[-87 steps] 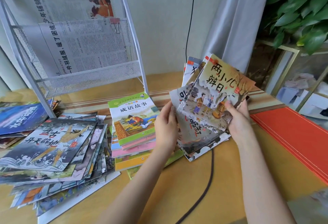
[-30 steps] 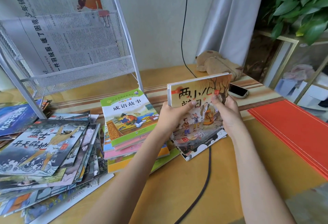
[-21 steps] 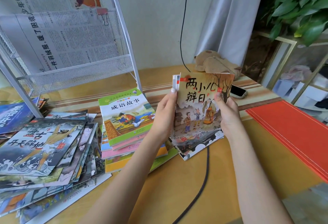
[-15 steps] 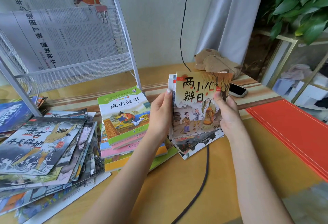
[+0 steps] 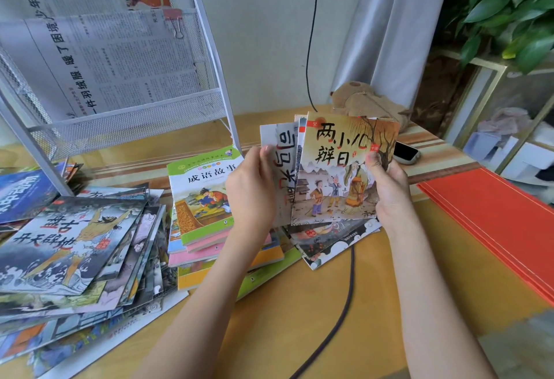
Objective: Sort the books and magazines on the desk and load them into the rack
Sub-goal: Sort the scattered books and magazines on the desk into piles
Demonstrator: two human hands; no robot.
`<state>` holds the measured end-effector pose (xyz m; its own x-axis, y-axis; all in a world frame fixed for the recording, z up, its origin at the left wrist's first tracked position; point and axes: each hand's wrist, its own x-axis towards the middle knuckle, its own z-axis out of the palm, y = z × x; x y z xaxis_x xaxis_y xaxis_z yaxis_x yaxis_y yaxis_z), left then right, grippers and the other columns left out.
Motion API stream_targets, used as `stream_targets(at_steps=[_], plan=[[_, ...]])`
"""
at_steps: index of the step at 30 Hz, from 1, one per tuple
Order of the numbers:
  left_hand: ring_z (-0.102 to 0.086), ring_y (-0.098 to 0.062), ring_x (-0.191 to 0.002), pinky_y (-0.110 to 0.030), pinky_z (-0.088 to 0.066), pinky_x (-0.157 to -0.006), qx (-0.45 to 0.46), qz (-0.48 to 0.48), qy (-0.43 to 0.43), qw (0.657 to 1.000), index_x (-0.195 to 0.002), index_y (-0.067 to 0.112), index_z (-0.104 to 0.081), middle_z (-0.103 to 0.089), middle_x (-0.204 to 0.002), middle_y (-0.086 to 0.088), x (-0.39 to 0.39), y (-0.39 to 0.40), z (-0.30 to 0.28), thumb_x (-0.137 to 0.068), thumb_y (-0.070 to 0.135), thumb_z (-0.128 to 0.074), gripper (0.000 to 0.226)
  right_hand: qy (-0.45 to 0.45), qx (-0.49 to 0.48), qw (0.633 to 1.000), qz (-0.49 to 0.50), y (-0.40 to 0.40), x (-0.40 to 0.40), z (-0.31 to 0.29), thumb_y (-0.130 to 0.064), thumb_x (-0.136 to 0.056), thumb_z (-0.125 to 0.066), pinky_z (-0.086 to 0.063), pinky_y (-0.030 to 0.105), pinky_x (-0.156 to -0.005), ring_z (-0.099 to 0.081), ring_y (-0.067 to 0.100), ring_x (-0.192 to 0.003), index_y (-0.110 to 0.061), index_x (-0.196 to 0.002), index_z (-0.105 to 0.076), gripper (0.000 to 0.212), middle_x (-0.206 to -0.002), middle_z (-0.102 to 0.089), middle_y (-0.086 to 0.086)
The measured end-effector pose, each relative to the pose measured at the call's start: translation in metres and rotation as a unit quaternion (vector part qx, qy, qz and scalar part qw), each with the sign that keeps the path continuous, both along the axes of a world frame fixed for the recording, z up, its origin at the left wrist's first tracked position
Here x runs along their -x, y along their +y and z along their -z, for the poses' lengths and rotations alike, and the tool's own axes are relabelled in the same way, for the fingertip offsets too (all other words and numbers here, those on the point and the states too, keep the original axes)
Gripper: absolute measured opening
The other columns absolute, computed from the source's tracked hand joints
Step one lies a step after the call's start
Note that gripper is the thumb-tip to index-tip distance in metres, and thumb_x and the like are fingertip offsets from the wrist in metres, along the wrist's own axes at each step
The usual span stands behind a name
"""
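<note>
Picture books (image 5: 338, 168), a moment ago squared into one upright block, now fan apart right of the white rack (image 5: 207, 57), left hand (image 5: 251, 192) and right hand (image 5: 389, 186) each pinching an edge, so sorting is likely unfinished and loading waits.

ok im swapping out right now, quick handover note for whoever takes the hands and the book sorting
Left hand and right hand both grip a fanned bundle of thin picture books held upright above the desk.
On the desk: a loose heap of thin books at left, a stack of thicker books in the middle, a few thin ones under the bundle.
The rack holds only newspapers.
Done: rough sorting into piles. Left: square up the bundle, load everything into the rack.
</note>
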<state>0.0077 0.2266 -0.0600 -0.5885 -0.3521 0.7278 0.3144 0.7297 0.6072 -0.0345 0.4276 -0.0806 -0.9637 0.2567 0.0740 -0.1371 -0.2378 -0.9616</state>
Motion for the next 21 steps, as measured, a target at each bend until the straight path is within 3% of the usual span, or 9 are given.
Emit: stream_targets(at_steps=[2,4,7,10,13,14,16,18,21], plan=[[-0.039,-0.016,-0.047,-0.031,-0.019,-0.048,-0.069,0.013,-0.009,0.997,-0.081,0.004,-0.059,-0.047,-0.053,-0.003,0.001,0.002,-0.001,-0.101,0.024,-0.033,0.039,-0.01,0.002,1.0,0.022,0.002,0.001,0.001,-0.032,-0.088,-0.064,-0.038,0.014,-0.071,-0.055,-0.019,-0.08,-0.028,-0.099,-0.063,0.011,-0.095,-0.064,-0.023],[-0.041,-0.005,-0.046,-0.02,-0.027,-0.046,-0.14,0.044,-0.044,0.988,-0.08,0.005,-0.046,-0.04,-0.054,0.003,0.003,0.003,-0.003,-0.103,0.018,-0.035,0.029,-0.016,0.0,0.999,0.037,0.003,0.002,0.001,-0.033,-0.087,-0.065,-0.039,0.015,-0.072,-0.055,-0.014,-0.085,-0.026,-0.103,-0.063,0.017,-0.097,-0.064,-0.021],[-0.04,-0.002,-0.043,-0.015,-0.026,-0.043,-0.24,0.075,-0.087,0.964,-0.088,0.009,-0.04,-0.041,-0.058,0.002,0.001,0.003,0.0,-0.103,0.019,-0.034,0.019,-0.025,0.008,0.999,0.048,0.001,0.003,0.0,-0.033,-0.087,-0.065,-0.04,0.018,-0.074,-0.054,-0.011,-0.087,-0.025,-0.107,-0.063,0.022,-0.096,-0.063,-0.022],[-0.046,-0.009,-0.059,-0.025,-0.038,-0.055,-0.431,0.058,-0.093,0.896,-0.089,0.018,-0.04,-0.048,-0.07,0.002,0.008,0.0,0.0,-0.103,0.024,-0.033,0.017,-0.059,0.035,0.995,0.069,0.003,0.004,0.0,-0.039,-0.087,-0.064,-0.034,0.028,-0.089,-0.051,0.005,-0.099,-0.028,-0.103,-0.061,0.019,-0.094,-0.057,-0.024],[-0.051,-0.015,-0.067,-0.028,-0.043,-0.061,-0.558,0.158,-0.095,0.809,-0.087,0.025,-0.036,-0.053,-0.082,-0.004,0.013,0.01,-0.004,-0.101,0.013,-0.035,0.018,-0.096,0.07,0.991,0.058,0.0,0.004,0.0,-0.048,-0.086,-0.062,-0.033,0.039,-0.098,-0.039,0.012,-0.111,-0.035,-0.099,-0.052,0.021,-0.11,-0.05,-0.013],[-0.053,-0.016,-0.071,-0.031,-0.046,-0.064,-0.547,0.197,-0.106,0.807,-0.09,0.026,-0.036,-0.054,-0.088,-0.007,0.01,0.017,-0.005,-0.099,0.009,-0.036,0.02,-0.11,0.074,0.99,0.05,-0.003,0.003,-0.001,-0.05,-0.084,-0.062,-0.033,0.042,-0.1,-0.04,0.015,-0.115,-0.035,-0.101,-0.051,0.025,-0.119,-0.05,-0.009],[-0.057,-0.021,-0.086,-0.037,-0.05,-0.075,-0.466,0.251,-0.122,0.84,-0.093,0.027,-0.037,-0.057,-0.101,-0.007,0.001,0.029,-0.003,-0.097,0.003,-0.04,0.025,-0.131,0.083,0.987,0.047,-0.009,0.001,-0.003,-0.053,-0.083,-0.062,-0.034,0.042,-0.098,-0.04,0.019,-0.123,-0.034,-0.108,-0.051,0.033,-0.133,-0.049,-0.004],[-0.061,-0.018,-0.096,-0.033,-0.053,-0.082,-0.389,0.27,-0.122,0.872,-0.095,0.031,-0.042,-0.061,-0.102,0.0,-0.003,0.033,0.005,-0.095,-0.001,-0.045,0.032,-0.136,0.102,0.984,0.06,-0.009,0.001,-0.004,-0.054,-0.083,-0.062,-0.036,0.041,-0.093,-0.043,0.021,-0.122,-0.032,-0.116,-0.052,0.041,-0.133,-0.05,-0.002],[-0.061,-0.007,-0.09,-0.022,-0.051,-0.074,-0.32,0.244,-0.135,0.906,-0.095,0.034,-0.049,-0.063,-0.096,0.01,-0.006,0.027,0.007,-0.092,0.004,-0.055,0.031,-0.125,0.124,0.981,0.076,-0.004,0.0,-0.004,-0.052,-0.085,-0.061,-0.039,0.041,-0.093,-0.046,0.021,-0.116,-0.028,-0.127,-0.05,0.05,-0.125,-0.052,-0.002]])
